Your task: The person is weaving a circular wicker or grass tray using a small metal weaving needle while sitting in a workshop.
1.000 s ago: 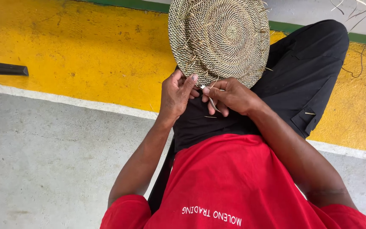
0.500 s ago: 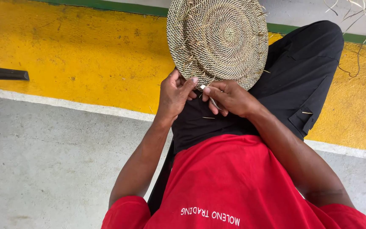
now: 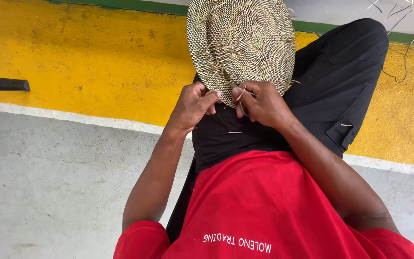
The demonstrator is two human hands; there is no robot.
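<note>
Both hands, left hand (image 3: 193, 103) and right hand (image 3: 259, 101), had fingers clamped on the coiled woven disc (image 3: 241, 44) rim; the thin fibre strand (image 3: 240, 94) between them looked liable to snap if yanked.

We see a short-sleeved red T-shirt (image 3: 264, 201) with a line of white lettering across its front, and black trousers (image 3: 341, 86) with a flapped pocket on one leg. Both arms are bare below the sleeves.

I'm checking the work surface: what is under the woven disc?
Under the woven disc lie the black trousers and yellow floor. Both hands, left and right, pinch its near edge. Whatever lies directly beneath its middle is covered.
</note>
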